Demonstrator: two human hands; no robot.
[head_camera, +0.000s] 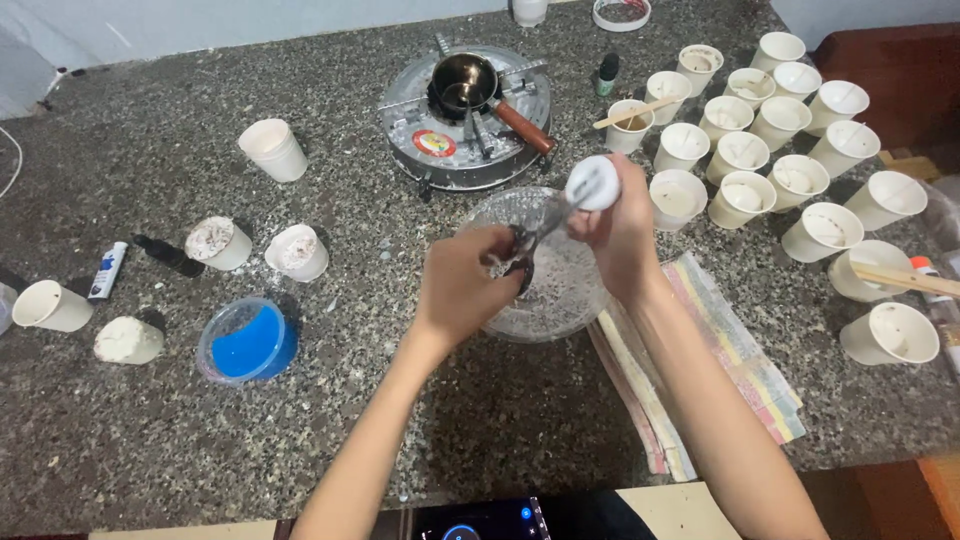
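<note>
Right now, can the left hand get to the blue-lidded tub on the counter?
Probably not at once: the left hand is closed around scissors over the glass bowl. The blue-lidded tub sits to its left with open counter between, so the path looks free once the scissors are put down.

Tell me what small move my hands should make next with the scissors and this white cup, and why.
Probably close the scissors on the white cup. The left hand grips the handles, the blades point up at the cup, and the right hand holds it tilted over the glass bowl, so any pieces should drop into the bowl.
</note>
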